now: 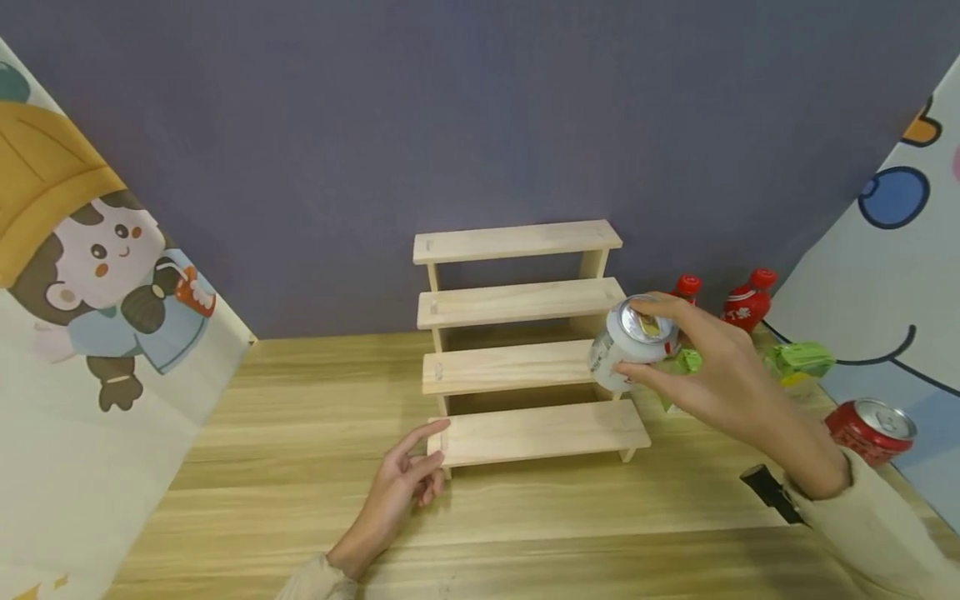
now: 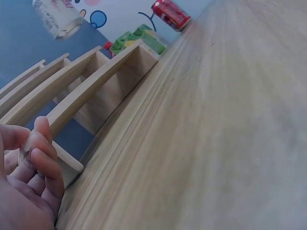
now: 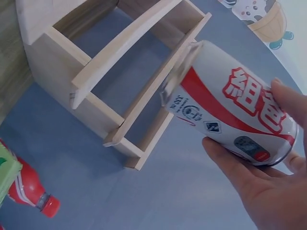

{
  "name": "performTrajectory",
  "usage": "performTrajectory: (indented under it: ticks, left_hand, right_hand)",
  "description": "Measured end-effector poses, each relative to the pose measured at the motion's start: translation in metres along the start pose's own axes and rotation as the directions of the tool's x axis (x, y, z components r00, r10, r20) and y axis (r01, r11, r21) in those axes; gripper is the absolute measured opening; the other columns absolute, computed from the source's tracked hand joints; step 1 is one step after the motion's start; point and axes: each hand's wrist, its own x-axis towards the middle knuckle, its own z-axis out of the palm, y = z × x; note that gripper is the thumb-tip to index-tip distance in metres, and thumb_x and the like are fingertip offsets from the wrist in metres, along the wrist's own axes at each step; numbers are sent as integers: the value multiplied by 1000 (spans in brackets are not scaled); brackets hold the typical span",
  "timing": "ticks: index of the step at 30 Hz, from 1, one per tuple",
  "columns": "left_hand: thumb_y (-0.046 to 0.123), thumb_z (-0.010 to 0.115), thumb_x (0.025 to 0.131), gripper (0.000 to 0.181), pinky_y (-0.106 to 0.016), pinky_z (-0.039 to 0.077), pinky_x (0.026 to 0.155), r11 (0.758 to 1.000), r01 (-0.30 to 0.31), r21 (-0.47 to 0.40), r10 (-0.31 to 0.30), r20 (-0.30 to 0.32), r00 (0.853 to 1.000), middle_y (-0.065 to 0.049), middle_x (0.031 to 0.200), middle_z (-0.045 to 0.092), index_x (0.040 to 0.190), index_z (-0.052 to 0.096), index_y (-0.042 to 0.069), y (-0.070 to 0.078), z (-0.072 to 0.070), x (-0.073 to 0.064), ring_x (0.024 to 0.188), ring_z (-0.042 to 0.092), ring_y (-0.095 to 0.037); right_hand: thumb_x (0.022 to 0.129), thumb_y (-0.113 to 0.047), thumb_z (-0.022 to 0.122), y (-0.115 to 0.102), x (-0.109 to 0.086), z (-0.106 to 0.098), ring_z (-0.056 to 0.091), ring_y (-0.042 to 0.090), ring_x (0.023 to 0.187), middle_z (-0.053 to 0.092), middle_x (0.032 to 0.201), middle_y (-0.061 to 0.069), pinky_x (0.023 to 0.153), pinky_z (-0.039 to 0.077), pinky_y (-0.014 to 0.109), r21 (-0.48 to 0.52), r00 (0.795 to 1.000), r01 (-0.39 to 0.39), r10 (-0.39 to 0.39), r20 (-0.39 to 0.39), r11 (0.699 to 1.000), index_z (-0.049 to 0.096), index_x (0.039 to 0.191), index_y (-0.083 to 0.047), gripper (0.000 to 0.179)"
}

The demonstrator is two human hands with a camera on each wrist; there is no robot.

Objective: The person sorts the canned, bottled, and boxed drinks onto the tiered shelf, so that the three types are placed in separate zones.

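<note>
My right hand grips a white soda can with a red band, thumb and fingers at its two ends. The can is tilted in the air in front of the right side of a stepped wooden display shelf. Its red lettering shows in the right wrist view. At the left end of the lowest step, my left hand pinches the board's edge between thumb and fingers. The left wrist view shows those fingers curled at the board's end.
To the right of the shelf stand two red-capped bottles, partly hidden, and green-and-yellow cartons. A red soda can is closer to me on the wood-grain table. A dark wall rises behind; cartoon-printed panels flank both sides.
</note>
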Motion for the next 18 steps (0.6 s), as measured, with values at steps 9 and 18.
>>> performTrajectory:
  ticks: [9,18]
  left_hand:
    - [17,51,104,49,-16,41,51,1000,-5,9,4,17,1000,1,67,62,151,38,9,1,-1,0,55,50,-6]
    - [17,52,104,49,-16,40,50,1000,-5,-15,5,3,1000,-1,67,62,151,38,9,0,0,-2,54,50,-6]
  right_hand:
    - [85,-58,70,1,25,6,52,7,76,65,127,12,62,42,13,15,998,65,-65,-4,998,62,129,-4,69]
    - [62,-8,94,2,57,15,59,10,81,68,117,9,69,46,13,63,994,113,-113,2,992,61,129,-4,75]
